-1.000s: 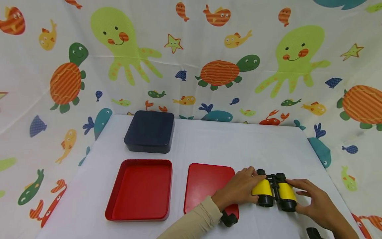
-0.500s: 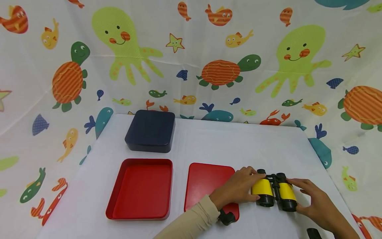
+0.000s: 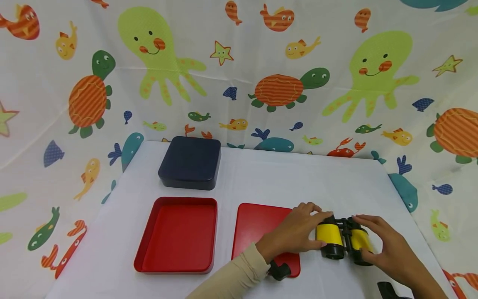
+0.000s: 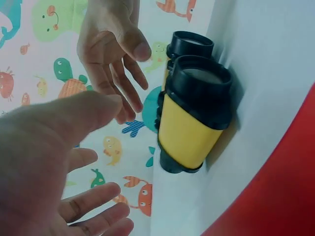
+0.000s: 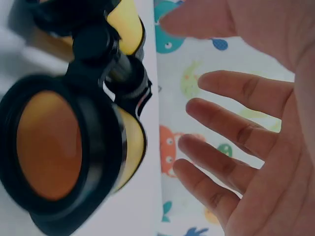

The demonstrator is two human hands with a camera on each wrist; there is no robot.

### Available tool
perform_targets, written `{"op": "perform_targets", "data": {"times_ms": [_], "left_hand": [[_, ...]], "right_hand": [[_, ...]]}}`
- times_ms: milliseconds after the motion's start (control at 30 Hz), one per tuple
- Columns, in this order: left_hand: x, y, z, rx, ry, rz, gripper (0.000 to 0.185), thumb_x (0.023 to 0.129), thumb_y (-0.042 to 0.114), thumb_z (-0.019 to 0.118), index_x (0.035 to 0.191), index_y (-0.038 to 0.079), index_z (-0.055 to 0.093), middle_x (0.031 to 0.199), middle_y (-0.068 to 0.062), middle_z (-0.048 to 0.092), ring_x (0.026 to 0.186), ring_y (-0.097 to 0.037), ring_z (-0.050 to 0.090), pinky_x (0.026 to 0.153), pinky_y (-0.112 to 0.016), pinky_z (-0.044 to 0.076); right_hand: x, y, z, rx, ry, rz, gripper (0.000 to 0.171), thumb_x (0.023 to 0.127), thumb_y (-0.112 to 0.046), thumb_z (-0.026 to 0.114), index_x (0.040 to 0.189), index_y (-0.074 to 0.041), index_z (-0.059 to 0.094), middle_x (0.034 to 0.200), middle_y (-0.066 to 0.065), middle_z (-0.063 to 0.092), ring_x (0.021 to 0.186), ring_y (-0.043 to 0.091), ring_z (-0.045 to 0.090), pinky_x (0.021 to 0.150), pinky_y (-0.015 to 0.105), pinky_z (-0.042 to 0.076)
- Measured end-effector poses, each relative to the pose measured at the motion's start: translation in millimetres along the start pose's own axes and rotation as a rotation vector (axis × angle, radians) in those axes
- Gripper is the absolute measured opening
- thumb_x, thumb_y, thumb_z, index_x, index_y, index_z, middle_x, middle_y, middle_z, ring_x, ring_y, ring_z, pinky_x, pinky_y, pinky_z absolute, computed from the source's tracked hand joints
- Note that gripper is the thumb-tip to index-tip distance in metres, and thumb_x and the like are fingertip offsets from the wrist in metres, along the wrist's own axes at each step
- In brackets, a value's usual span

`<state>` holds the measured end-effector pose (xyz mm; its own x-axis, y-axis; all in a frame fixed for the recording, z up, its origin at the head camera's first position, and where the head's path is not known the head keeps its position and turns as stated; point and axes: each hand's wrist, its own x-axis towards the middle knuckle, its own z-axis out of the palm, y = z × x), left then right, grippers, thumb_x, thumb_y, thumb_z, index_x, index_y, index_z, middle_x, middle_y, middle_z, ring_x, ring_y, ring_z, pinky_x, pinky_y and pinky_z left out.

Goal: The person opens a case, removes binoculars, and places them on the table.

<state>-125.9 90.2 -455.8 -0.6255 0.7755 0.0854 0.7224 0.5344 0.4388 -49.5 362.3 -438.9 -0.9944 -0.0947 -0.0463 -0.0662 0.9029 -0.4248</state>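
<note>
Both hands have lifted slightly off the toy binoculars [image 3: 343,241], lower right on the white table [image 3: 261,174]. Left hand [image 3: 295,232] and right hand [image 3: 388,249] hover spread-fingered, hiding its flanks.

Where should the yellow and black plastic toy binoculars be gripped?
Probably by the two yellow barrels of the yellow and black plastic toy binoculars, one from each outer side. They lie flat on the white table, the left hand and right hand flanking them.
</note>
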Motion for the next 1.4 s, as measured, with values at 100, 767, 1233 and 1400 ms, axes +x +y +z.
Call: {"op": "perform_targets", "data": {"times_ms": [100,767,1233,1400], "left_hand": [[-4.8,-0.4,-7.7,-0.008,0.026,0.007,0.081,0.096,0.053,0.074,0.165,0.035,0.036,0.158,0.002,0.049,0.142,-0.015,0.048,0.112,-0.025,0.047],[-35.0,-20.1,-31.3,0.077,0.037,-0.129,0.073,0.105,0.054,0.059,0.168,0.026,0.034,0.169,-0.004,0.041,0.155,-0.023,0.037,0.121,-0.044,0.044],[-56.2,-28.7,-49.0,0.305,0.014,-0.242,0.08,0.103,0.064,0.056,0.168,0.024,0.033,0.178,-0.008,0.023,0.165,-0.039,0.018,0.128,-0.054,0.034],[-65.3,-33.2,-59.4,0.303,0.016,-0.263,0.082,0.102,0.064,0.057,0.169,0.024,0.032,0.18,-0.007,0.019,0.166,-0.042,0.014,0.128,-0.057,0.033]], "right_hand": [[2.5,-7.6,1.4,0.007,0.033,-0.037,0.086,0.076,-0.017,0.095,0.152,-0.009,0.056,0.147,0.022,0.055,0.128,0.052,0.054,0.094,0.078,0.05],[26.9,-45.9,13.2,-0.044,0.235,-0.18,0.101,0.077,-0.034,0.095,0.164,-0.027,0.043,0.158,0.021,0.052,0.144,0.051,0.038,0.09,0.087,0.044],[44.9,-76.7,25.2,-0.046,0.259,-0.233,0.106,0.076,-0.035,0.095,0.166,-0.025,0.04,0.164,0.022,0.045,0.153,0.053,0.029,0.105,0.087,0.033],[50.6,-95.6,25.7,-0.06,0.227,-0.187,0.101,0.082,-0.039,0.091,0.166,-0.02,0.039,0.167,0.021,0.041,0.156,0.052,0.026,0.105,0.086,0.036]]}}
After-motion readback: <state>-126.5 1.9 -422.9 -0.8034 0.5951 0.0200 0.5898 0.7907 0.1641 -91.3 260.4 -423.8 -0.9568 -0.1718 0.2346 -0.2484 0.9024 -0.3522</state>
